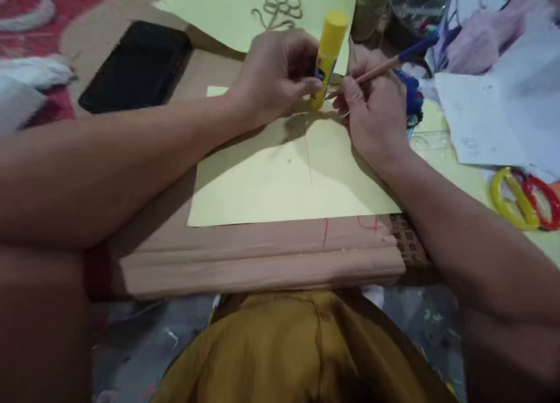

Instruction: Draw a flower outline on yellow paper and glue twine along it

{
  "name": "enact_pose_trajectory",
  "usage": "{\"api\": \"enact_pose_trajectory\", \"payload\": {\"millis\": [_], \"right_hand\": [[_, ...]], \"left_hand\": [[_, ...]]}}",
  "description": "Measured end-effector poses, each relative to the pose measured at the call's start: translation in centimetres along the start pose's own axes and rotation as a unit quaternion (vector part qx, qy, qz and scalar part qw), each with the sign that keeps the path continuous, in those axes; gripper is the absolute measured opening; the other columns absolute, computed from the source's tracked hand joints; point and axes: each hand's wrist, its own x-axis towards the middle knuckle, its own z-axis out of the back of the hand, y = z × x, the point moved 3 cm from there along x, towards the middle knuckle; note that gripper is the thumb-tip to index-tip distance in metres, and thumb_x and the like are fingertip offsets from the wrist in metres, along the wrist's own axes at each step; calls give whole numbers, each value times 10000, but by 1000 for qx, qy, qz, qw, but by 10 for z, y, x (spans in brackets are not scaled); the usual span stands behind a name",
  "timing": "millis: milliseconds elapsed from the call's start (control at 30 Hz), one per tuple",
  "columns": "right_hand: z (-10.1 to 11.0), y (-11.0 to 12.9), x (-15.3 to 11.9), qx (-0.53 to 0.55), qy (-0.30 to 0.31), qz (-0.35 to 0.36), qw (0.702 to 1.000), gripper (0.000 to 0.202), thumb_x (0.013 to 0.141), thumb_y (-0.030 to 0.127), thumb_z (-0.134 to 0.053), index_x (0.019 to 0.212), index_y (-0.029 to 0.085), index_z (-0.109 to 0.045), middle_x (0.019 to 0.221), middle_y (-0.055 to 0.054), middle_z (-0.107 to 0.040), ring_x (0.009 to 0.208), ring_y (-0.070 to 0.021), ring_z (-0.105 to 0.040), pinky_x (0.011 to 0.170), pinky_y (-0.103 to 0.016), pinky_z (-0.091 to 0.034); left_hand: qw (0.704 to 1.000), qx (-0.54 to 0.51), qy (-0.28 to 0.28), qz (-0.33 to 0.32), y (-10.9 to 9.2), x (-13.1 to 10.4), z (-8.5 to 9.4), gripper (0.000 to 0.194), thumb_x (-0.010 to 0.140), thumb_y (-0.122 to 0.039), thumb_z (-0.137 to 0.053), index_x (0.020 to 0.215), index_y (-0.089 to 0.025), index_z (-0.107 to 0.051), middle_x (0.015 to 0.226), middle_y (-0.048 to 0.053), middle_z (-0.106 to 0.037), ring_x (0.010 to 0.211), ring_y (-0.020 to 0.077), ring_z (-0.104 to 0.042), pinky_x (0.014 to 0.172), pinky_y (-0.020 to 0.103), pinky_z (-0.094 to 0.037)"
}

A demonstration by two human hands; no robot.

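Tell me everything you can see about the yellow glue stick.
The glue stick is a yellow plastic tube with a cap on its upper end and a dark blue label lower down. It stands slightly tilted on the pale yellow paper. The left hand grips its lower part; the right hand is beside it.

Surface: a brown cardboard board (262, 263) across the middle of the frame, its folded edge at the lower centre.
Centre: a pale yellow sheet (280, 181) lies flat on it.
Upper left: a black flat case (137, 65) rests on the cardboard.
Upper centre: a second yellow sheet (245, 12) bearing a looped cord flower (280, 9).
Right edge: yellow and red scissors (525, 196) and white papers (494, 117).
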Motion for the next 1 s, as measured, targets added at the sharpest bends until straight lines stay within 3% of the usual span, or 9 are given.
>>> {"api": "enact_pose_trajectory", "payload": {"millis": [167, 300, 400, 600, 667, 767, 867, 933, 1000], "right_hand": [[-1, -3, 2, 3, -10, -5, 1000, 172, 1145, 332, -600, 974, 324, -601, 901, -48, -781, 785, -272, -734, 823, -459, -600], [-4, -5, 2, 14, -8, 19, 1000, 186, 1162, 361, -588, 979, 336, -591, 901, -40, -794, 842, -273, -759, 843, -452, -609], [-6, -9, 3, 6, -1, 23, 1000, 220, 1195, 435, -538, 1012, 334, -606, 947, -54, -804, 928, -279, -769, 869, -452, -611], [-7, -10, 6, 7, 27, -5, 1000, 166, 1173, 347, -567, 1011, 334, -601, 970, -47, -815, 904, -264, -765, 886, -452, -596], [-7, -8, 6, 5, 18, -15, 1000, 157, 1154, 329, -600, 997, 329, -595, 951, -48, -811, 875, -270, -764, 862, -455, -589], [-8, -4, 7, -6, 12, -26, 1000, 185, 1129, 283, -632, 960, 320, -566, 934, -64, -797, 887, -283, -764, 877, -465, -572], [-8, -2, 7, -17, 20, -30, 999, 226, 1130, 271, -624, 932, 320, -526, 916, -65, -776, 907, -290, -755, 907, -475, -560], [-6, -2, 7, -25, 24, -22, 999, 236, 1134, 282, -613, 926, 321, -509, 914, -68, -766, 937, -303, -750, 943, -494, -554], [-4, -1, 7, -32, 30, -10, 999, 236, 1141, 303, -596, 924, 326, -507, 931, -73, -765, 980, -320, -747, 983, -518, -547]], "left_hand": [[1000, 0, 9, 16, -3, 2, 1, 316, 844, -177, -886, 1109, -341, -838, 1013, -25, -809, 892, 174, -725, 822, 339, -599], [1000, -23, 11, 12, 4, 1, 1, 297, 857, -315, -947, 1126, -372, -835, 1054, -18, -823, 934, 199, -759, 872, 388, -639], [998, -62, 22, -10, 6, 1, 0, 337, 857, -244, -939, 1162, -341, -834, 1074, -12, -831, 934, 189, -761, 887, 384, -634], [999, -47, 16, 16, 8, 1, -1, 317, 882, -60, -859, 1175, -175, -825, 1076, 52, -811, 951, 185, -751, 880, 360, -587], [999, -49, 19, 1, 12, 2, -1, 318, 889, -145, -897, 1195, -196, -826, 1075, 46, -811, 944, 184, -746, 867, 359, -584], [998, -33, 20, -45, 15, 4, 0, 353, 873, -421, -978, 1159, -271, -837, 987, 15, -800, 827, 150, -689, 749, 332, -545], [999, -12, 12, -35, 11, 3, 1, 435, 911, -575, -934, 1166, -237, -834, 985, 20, -785, 842, 140, -679, 765, 334, -534], [1000, -16, 12, -18, 5, 1, 1, 400, 918, -500, -942, 1173, -210, -836, 1019, 32, -793, 879, 148, -694, 810, 342, -555], [1000, -27, 10, -9, -1, 0, 0, 306, 914, -324, -946, 1170, -196, -839, 1031, 27, -800, 896, 146, -703, 844, 330, -570]]}}
